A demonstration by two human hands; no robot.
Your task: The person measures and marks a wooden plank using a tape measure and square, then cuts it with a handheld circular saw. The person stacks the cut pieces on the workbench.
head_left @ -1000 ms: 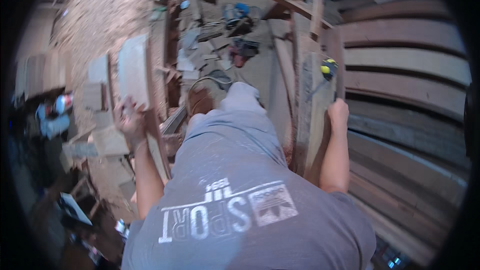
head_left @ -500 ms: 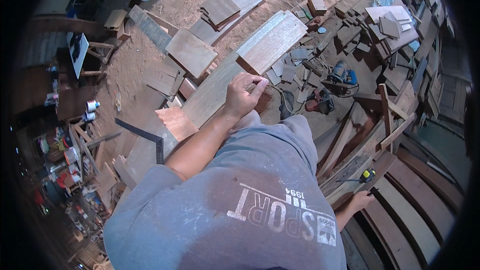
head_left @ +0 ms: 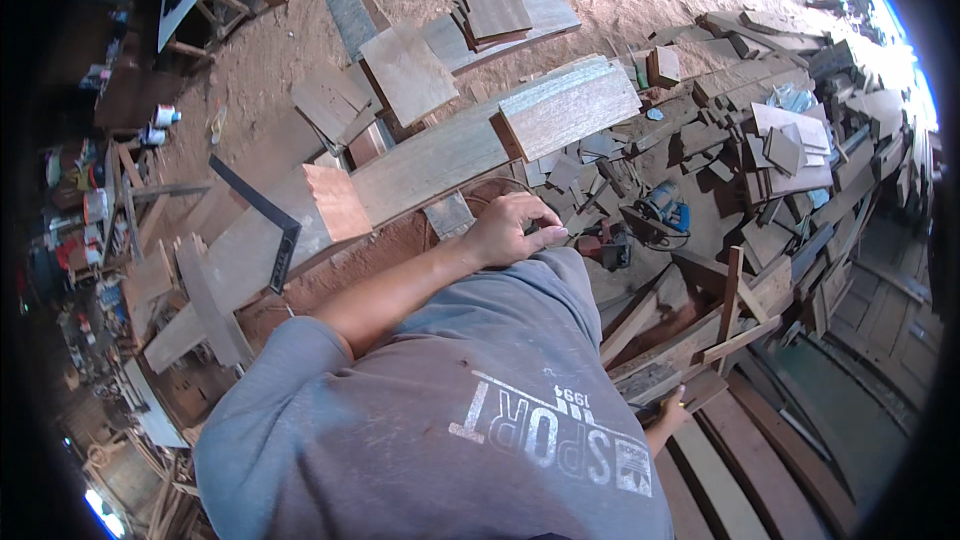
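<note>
My left hand [head_left: 515,230] hovers in front of my body with its fingers curled in and the thumb close to the index finger. What lies inside the curl, if anything, is hidden. Beyond it, a long plank [head_left: 435,175] carries a shorter board [head_left: 570,110] and a reddish-brown thin piece of wood [head_left: 335,202]. My right hand [head_left: 668,410] is low at my right side, partly hidden by my shirt, beside a wooden beam [head_left: 645,383]. Its fingers are closed, and a bit of yellow shows at them, seemingly the tape measure, mostly hidden.
A black carpenter's square [head_left: 268,215] lies across planks on the left. Stacked boards [head_left: 495,12] stand farther off. On the right are a blue power tool [head_left: 662,205], a red tool [head_left: 605,245] and heaped wood offcuts [head_left: 790,145]. Long boards [head_left: 755,430] lean at lower right.
The view has turned, and my left hand has dropped nearer to my body. My right hand has moved to where the tape measure lay on the beam; the tape measure no longer shows there.
</note>
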